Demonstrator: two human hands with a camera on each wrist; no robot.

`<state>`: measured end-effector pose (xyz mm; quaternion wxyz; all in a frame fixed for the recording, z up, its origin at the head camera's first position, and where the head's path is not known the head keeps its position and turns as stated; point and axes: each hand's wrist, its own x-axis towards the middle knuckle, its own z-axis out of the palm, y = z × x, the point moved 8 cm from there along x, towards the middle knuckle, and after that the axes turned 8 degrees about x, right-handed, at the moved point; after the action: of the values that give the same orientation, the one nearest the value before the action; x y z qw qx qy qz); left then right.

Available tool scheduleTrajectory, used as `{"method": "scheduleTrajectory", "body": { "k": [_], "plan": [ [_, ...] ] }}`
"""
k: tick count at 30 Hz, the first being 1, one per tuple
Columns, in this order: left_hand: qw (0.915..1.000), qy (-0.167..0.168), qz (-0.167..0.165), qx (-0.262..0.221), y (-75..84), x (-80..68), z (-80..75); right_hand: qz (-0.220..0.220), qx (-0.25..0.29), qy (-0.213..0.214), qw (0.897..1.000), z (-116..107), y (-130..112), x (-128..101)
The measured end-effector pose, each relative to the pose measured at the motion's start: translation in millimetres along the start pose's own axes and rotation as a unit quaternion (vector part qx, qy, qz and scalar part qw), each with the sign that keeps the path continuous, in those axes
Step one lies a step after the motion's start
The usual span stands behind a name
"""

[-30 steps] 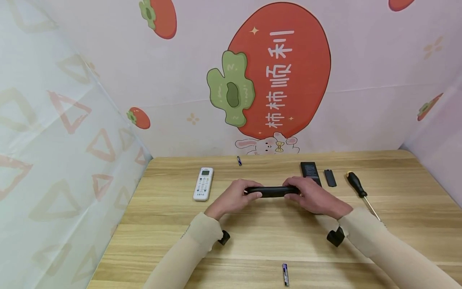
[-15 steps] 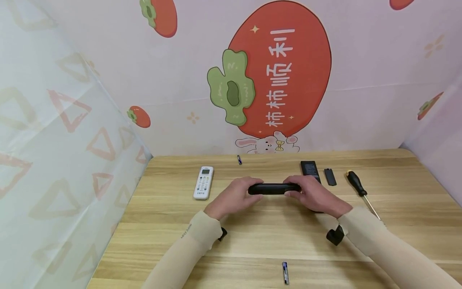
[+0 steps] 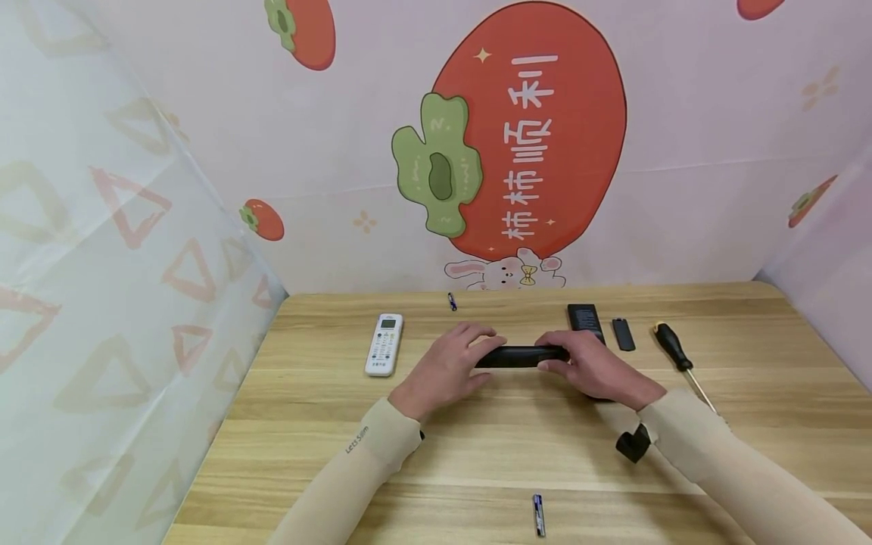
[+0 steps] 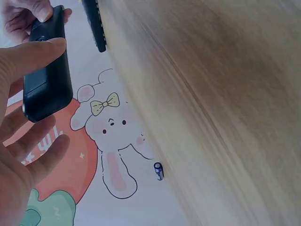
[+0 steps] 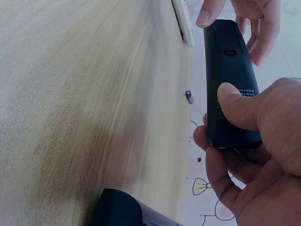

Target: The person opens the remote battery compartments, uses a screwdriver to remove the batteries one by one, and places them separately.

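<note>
Black remote [image 3: 521, 356]: right hand [image 3: 596, 371] grips one end; left hand [image 3: 450, 367], fingers loose, should steady its other end.

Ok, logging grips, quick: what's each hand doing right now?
Left hand: open, straight fingers touching the black remote.
Right hand: gripping the black remote.
</note>
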<state>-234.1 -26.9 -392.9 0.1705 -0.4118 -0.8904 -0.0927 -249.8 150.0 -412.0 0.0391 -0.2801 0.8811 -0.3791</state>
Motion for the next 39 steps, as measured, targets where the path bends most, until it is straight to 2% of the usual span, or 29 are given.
{"method": "scheduleTrajectory", "body": {
  "k": [9, 23, 29, 39],
  "plan": [
    [0.9998, 0.001, 0.018, -0.004, 3.2, 0.1, 1.0, 0.0, 0.001, 0.001, 1.0, -0.5, -0.3, -0.1],
    [0.9985, 0.031, 0.044, 0.01, 8.6, 1.4, 2.9, -0.04, 0.005, 0.015, 0.999, 0.2, -1.0, -1.0],
    [0.9986, 0.03, 0.044, 0.009, 9.1, 1.3, 3.2, -0.042, 0.01, 0.013, 0.999, 0.6, -0.3, -1.4],
    [0.9978, 0.038, 0.048, -0.024, 10.1, 0.1, 3.6, -0.03, 0.002, 0.008, 1.0, 1.4, 0.7, -2.1]
  ]
}}
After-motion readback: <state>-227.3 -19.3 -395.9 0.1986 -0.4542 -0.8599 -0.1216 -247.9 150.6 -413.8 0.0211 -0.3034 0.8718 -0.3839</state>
